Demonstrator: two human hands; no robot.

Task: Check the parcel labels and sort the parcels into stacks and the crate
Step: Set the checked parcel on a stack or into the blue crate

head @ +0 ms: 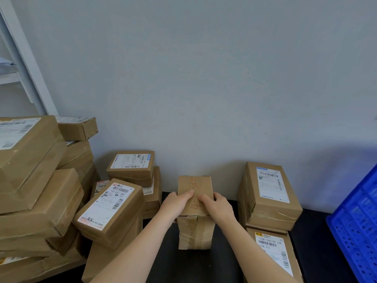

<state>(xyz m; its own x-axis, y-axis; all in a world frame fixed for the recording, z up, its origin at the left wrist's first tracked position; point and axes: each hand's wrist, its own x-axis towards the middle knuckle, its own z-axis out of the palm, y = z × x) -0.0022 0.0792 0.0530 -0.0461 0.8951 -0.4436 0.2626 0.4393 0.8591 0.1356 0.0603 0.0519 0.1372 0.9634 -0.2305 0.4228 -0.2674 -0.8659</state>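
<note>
- Parcel [195, 231] of plain brown cardboard sits at 6 o'clock in the head view, held between both hands above the black table [318, 231]. Whether its base touches the table cannot be told.
- Its top face carries red handwritten figures running lengthwise. The near face is creased and wrapped in clear tape, with a seam down the middle.
- Left hand [175, 205] grips the parcel's left top edge, fingers curled over the red writing.
- Right hand [216, 207] grips the right top edge the same way, its fingertips close to those of the left.
- Heap of labelled brown parcels [40, 190] rises at 8 to 9 o'clock.
- Stack of two labelled parcels [269, 197] stands at 4 o'clock, near the held one.
- Blue perforated crate [359, 221] sits at the frame's edge at 4 o'clock.
</note>
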